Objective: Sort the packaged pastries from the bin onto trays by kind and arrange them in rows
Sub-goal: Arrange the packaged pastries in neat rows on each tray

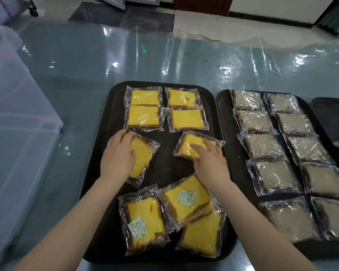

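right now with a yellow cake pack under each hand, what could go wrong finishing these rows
1. Both packs sit crooked: the one under the left hand and the one under the right hand are tilted, so the third row may end up skewed unless they are squared to the neat rows above.
2. The near packs overlap in a loose pile; pulling one could drag its neighbours.
3. The lowest pack lies near the tray's front rim and might slide off if nudged.
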Tool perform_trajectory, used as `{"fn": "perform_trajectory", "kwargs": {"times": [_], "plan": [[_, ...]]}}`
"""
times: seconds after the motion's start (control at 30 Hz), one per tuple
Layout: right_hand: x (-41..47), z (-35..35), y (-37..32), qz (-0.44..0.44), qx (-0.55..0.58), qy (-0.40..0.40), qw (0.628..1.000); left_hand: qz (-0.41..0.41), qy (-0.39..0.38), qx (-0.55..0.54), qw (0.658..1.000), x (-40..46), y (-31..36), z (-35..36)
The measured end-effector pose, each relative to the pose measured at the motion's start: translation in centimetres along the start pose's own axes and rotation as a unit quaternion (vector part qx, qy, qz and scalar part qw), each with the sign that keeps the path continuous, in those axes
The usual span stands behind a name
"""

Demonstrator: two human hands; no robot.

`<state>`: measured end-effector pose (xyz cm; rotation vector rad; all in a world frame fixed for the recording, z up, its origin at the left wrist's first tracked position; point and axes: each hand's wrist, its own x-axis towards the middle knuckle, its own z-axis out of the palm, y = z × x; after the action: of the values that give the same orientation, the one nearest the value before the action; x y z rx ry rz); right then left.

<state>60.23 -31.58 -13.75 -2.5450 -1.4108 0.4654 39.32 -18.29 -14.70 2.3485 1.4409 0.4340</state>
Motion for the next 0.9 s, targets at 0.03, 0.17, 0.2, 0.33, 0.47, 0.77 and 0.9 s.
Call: {"fn": "perform_trajectory", "kwargs": {"times": [0.03, 0.17, 0.2, 0.33, 0.47, 0.77, 0.9], "plan": [[-0.3, 0.8, -0.1, 0.000, 0.003, -0.032, 0.999, 0.003, -0.006, 0.019, 1.000, -0.7, 0.5, 0.7], [-0.6, 2.9, 0.5, -0.029, -0.043, -0.063, 0.997, -0.007, -0.138, 0.109, 0.984, -3.4, 1.5, 4.4], [-0.6, 2.9, 0.8, -0.041, -0.029, -0.062, 0.997, 0.002, -0.148, 0.119, 0.982, -3.6, 1.3, 4.8], [-0.7, 2.8, 1.8, -0.096, 0.029, -0.059, 0.993, 0.143, -0.139, 0.071, 0.977, -2.3, -0.8, 4.8], [-0.1, 3.0, 1.4, -0.083, 0.038, -0.063, 0.994, 0.201, -0.183, 0.085, 0.959, -0.3, -1.8, 4.0], [4.9, 1.6, 0.5, -0.081, -0.009, 0.053, 0.995, 0.127, -0.073, 0.006, 0.989, 1.7, 0.4, 4.7], [9.7, 2.1, 0.6, -0.089, -0.051, 0.013, 0.995, 0.062, -0.108, 0.086, 0.988, 5.9, 1.2, 5.8]]}}
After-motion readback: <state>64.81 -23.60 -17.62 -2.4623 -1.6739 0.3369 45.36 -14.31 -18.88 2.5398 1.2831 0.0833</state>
